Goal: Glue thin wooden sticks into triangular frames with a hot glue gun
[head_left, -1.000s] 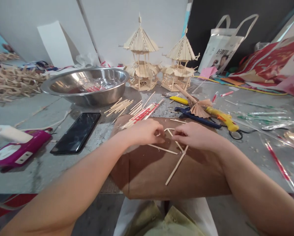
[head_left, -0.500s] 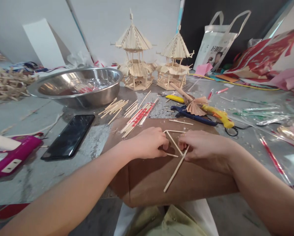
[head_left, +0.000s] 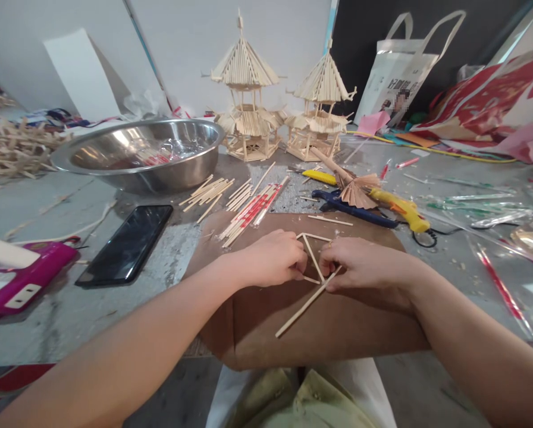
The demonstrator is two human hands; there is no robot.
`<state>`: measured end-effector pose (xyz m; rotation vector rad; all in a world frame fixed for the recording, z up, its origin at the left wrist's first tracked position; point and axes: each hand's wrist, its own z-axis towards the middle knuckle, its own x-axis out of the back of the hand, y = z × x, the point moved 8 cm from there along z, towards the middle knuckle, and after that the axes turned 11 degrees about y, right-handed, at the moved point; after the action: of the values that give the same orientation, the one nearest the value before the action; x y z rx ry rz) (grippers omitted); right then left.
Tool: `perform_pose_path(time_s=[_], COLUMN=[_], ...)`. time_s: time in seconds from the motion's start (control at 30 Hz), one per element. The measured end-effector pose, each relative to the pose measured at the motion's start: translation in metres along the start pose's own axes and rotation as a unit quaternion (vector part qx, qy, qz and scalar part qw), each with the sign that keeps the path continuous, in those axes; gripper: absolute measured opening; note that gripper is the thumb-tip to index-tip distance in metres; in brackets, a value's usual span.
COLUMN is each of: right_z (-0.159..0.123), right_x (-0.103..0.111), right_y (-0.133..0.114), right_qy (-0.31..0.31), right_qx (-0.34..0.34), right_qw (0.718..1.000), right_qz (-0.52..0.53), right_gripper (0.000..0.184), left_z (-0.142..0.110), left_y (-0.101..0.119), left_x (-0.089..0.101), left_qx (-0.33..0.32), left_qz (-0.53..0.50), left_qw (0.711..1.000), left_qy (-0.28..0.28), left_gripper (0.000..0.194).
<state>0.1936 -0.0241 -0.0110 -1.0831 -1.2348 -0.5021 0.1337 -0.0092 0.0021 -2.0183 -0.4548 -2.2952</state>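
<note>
Both hands work over a brown cardboard sheet (head_left: 266,333). My right hand (head_left: 360,264) has its fingers closed on the upper end of a long wooden stick (head_left: 300,312), which slants down to the left. Close by, my left hand (head_left: 275,258) is closed, its fingertips on a short wooden stick (head_left: 312,280) whose far end lies near the long one. A slanting stick (head_left: 313,257) runs between the hands, from the top corner down to the long stick. Another stick (head_left: 317,237) leads right from that corner and passes behind my right hand. Whether the sticks are joined I cannot tell.
Loose sticks (head_left: 206,195) and red-white wrapped sticks (head_left: 253,211) lie ahead. Behind them stand two stick pagodas (head_left: 245,65) and a steel basin (head_left: 137,178). A phone (head_left: 126,246) is left; a yellow glue gun (head_left: 400,211), blue pliers (head_left: 356,212) and yellow cutter (head_left: 320,176) are right.
The long stick has turned in my right hand, its lower end swinging left. My right hand and the slanting stick's lower end have shifted slightly left; my left hand stays nearly in place.
</note>
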Motion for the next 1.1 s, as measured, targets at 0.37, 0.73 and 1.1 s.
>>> perform_pose_path(time_s=[0.37,0.73,1.1], right_z=[0.002,0.001,0.001], right_x=[0.0,-0.003,-0.001], right_y=[-0.002,-0.001,-0.003], right_qy=[0.008,0.016,0.015], right_qx=[-0.011,0.0,0.004], right_qw=[1.0,1.0,1.0], right_qz=[0.023,0.025,0.025], right_gripper=[0.02,0.018,0.019], left_z=[0.001,-0.028,-0.025], left_y=[0.001,-0.071,-0.059], left_x=[-0.001,0.019,0.012], left_qx=[0.007,0.287,0.287], left_qz=[0.0,0.039,-0.013], left_qw=[1.0,0.957,0.956], left_qy=[-0.007,-0.026,-0.059], left_gripper=[0.01,0.027,0.024])
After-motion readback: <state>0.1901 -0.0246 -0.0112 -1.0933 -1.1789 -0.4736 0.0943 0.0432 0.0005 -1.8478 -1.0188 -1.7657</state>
